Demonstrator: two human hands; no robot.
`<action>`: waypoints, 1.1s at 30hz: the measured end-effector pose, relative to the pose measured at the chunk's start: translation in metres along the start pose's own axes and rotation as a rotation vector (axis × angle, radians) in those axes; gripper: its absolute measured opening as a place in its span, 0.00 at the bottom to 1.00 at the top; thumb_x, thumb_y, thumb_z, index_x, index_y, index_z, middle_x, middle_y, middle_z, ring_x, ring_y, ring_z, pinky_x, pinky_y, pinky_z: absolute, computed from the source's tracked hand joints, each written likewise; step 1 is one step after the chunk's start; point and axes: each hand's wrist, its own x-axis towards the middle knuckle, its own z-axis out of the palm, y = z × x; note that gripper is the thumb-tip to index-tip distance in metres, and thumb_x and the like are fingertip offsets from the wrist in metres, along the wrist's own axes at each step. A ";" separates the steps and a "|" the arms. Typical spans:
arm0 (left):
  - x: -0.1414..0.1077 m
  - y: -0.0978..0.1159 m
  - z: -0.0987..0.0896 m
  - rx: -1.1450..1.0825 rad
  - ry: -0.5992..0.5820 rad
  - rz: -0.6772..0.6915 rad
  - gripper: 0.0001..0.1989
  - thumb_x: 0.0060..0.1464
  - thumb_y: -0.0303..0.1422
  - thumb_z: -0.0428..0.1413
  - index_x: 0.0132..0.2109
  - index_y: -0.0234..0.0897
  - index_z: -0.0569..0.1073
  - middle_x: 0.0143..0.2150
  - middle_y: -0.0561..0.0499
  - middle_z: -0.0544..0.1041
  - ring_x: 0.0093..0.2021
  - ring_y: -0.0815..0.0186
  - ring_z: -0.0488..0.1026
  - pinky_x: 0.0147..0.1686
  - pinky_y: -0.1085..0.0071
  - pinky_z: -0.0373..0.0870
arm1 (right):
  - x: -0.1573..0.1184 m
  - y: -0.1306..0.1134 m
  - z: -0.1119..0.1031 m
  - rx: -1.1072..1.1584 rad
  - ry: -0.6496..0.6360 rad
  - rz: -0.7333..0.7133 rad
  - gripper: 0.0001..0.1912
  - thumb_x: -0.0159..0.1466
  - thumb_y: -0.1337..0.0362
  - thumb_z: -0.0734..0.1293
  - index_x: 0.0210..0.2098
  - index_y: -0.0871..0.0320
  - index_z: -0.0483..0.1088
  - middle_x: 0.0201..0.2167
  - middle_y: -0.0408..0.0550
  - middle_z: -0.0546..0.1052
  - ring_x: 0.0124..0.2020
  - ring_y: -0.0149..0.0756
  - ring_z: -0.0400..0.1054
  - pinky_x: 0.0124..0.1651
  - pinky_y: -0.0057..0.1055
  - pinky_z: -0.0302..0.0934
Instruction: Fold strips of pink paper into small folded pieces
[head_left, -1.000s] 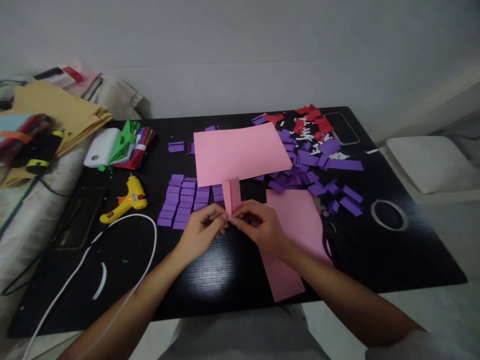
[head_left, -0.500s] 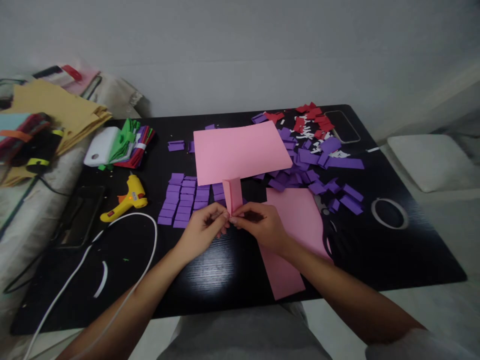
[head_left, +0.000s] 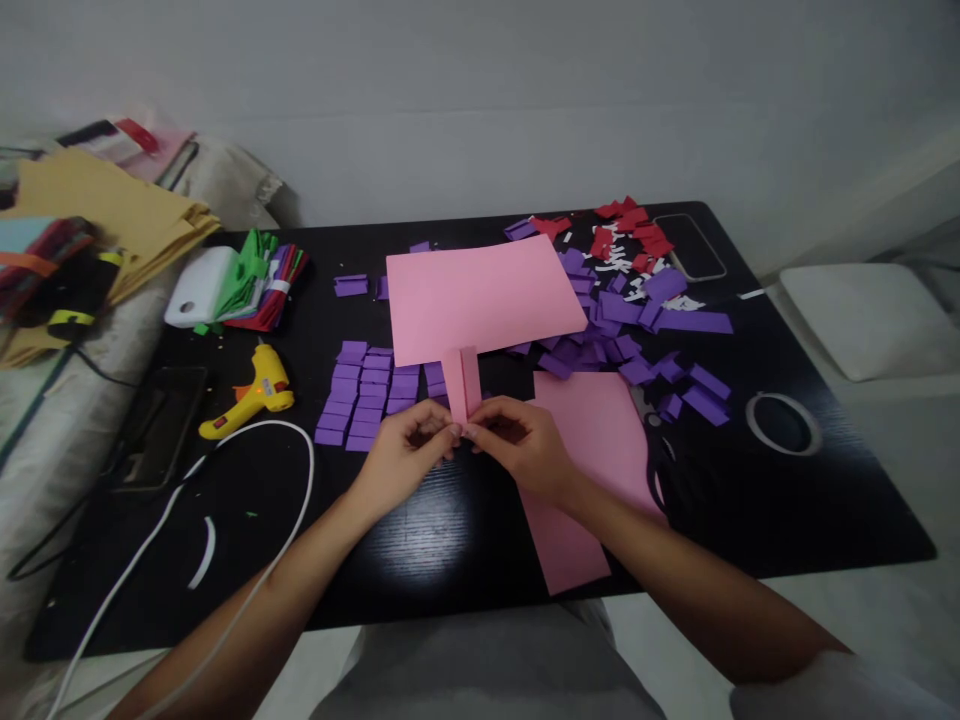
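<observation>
Both my hands are pinching: my left hand (head_left: 411,440) has thumb and fingertips closed on the near left corner of a long, folded strip of pink paper (head_left: 463,388), and my right hand (head_left: 529,445) nips its near right corner, the thumbs almost meeting. The strip sits in front of me at the middle of the glossy black table (head_left: 795,525), its far end overlapping, in my view, the near edge of a wide, smooth pink paper sheet (head_left: 486,300); I cannot tell whether they touch. If my thumbs pressed unevenly, the lengthwise crease could wander and leave one flap wider; too hard a squeeze could crumple the thin end. A forward slip might nudge the neat rows of small folded purple paper pieces (head_left: 369,390) out of line. A white, rubbery-looking cord (head_left: 259,424) loops by my left forearm, so a careless swing could snag it, near the yellow plastic glue gun (head_left: 262,390). Under my right forearm lies a second flat pink paper sheet (head_left: 585,430) with one curved edge, beside scissors with black handles (head_left: 671,470); beyond it, loose creased purple paper scraps (head_left: 619,308) pile up, crisp and angular.
</observation>
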 end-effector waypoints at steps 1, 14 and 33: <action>0.000 0.000 0.000 0.003 -0.002 0.002 0.11 0.59 0.39 0.62 0.36 0.35 0.74 0.26 0.54 0.76 0.24 0.71 0.72 0.25 0.76 0.70 | 0.000 0.000 0.000 -0.002 -0.001 0.011 0.09 0.62 0.57 0.76 0.33 0.56 0.78 0.32 0.45 0.80 0.29 0.33 0.75 0.34 0.30 0.72; 0.001 -0.001 -0.001 0.003 0.002 0.011 0.10 0.59 0.37 0.61 0.36 0.35 0.75 0.25 0.54 0.76 0.24 0.71 0.72 0.26 0.75 0.71 | -0.003 -0.003 0.001 -0.167 0.033 -0.122 0.03 0.64 0.63 0.73 0.34 0.55 0.79 0.31 0.46 0.80 0.31 0.33 0.75 0.34 0.29 0.71; 0.000 -0.004 0.001 -0.172 0.018 0.029 0.15 0.60 0.39 0.64 0.48 0.35 0.73 0.30 0.54 0.77 0.27 0.70 0.75 0.27 0.75 0.74 | -0.003 -0.002 -0.004 -0.284 0.051 -0.280 0.05 0.64 0.66 0.74 0.38 0.51 0.84 0.35 0.46 0.83 0.30 0.34 0.75 0.33 0.31 0.71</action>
